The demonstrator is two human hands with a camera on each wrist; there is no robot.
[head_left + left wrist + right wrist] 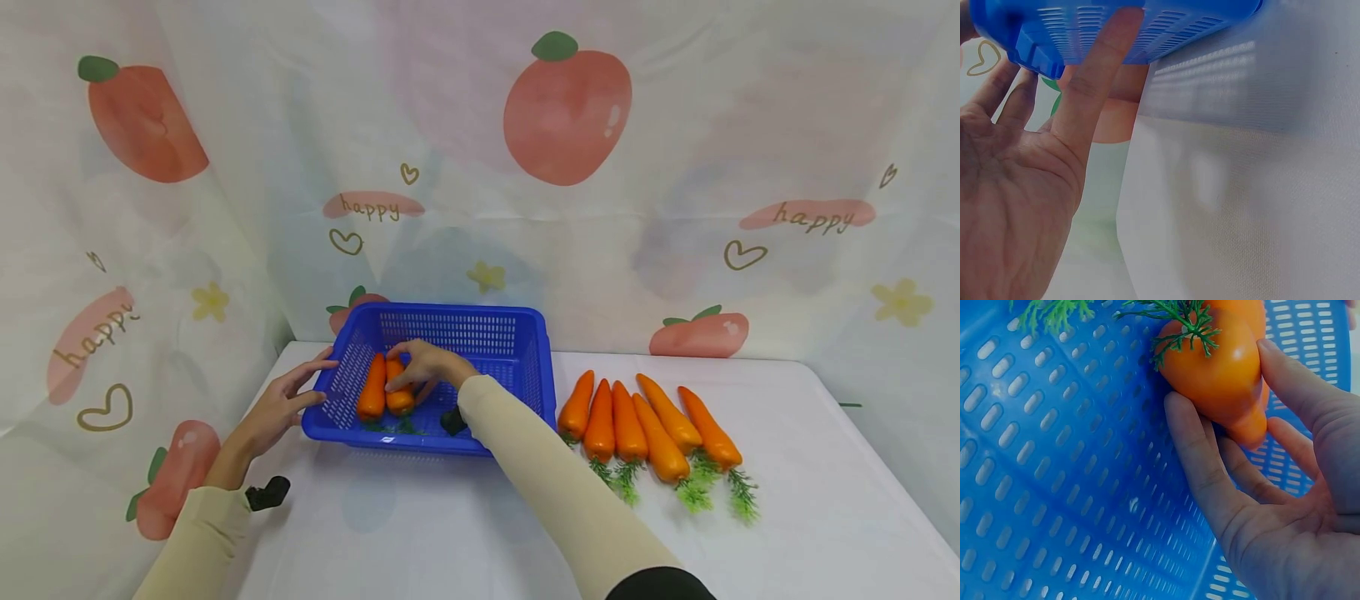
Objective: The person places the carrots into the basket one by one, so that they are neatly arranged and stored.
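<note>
In the head view a blue plastic basket [536, 379] with slotted walls stands near the back of the white table. Two orange carrots, apparently artificial, lie side by side at its left end. My right hand [429, 367] reaches inside and holds the right-hand carrot [400, 402], thumb on one side and fingers on the other, as the right wrist view shows; its green leaves [1188, 328] point away from the palm. The other carrot [372, 392] lies against it. At the basket's left end my left hand [276, 408] touches the outside with fairly straight, spread fingers.
Right of the basket several more orange carrots [628, 425] lie in a loose row, their green leaves toward the front. A printed cloth [465, 125] hangs behind and at the left of the table [420, 533].
</note>
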